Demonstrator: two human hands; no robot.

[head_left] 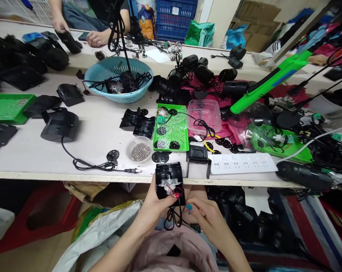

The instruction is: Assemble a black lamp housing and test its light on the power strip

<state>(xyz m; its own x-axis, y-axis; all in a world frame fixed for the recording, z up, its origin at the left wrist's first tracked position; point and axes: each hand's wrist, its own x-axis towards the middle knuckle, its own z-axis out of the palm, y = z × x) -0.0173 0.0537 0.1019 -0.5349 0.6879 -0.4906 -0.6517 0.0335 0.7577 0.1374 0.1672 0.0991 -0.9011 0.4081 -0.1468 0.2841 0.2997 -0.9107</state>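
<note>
My left hand (156,204) grips a black plastic housing (168,172) just off the table's front edge. The housing's open side faces up, showing a clear plastic piece and red wires (176,194) inside. My left thumb lies by the wires. A looped black cord (173,217) hangs beneath. My right hand (206,211) is closed beside the housing's lower right corner. A small teal patch shows at its fingertips; what they hold, if anything, I cannot make out. Ahead on the table stand a bowl of small screws (141,152) and a black bracket-like stand (198,155).
A green perforated tray (185,141) lies behind the bowl, next to a clear plastic box (204,113). A white power strip (244,163) lines the right front edge. Farther back are a blue basket (125,99) and another person's hands (99,37). A corded black housing (60,124) sits left.
</note>
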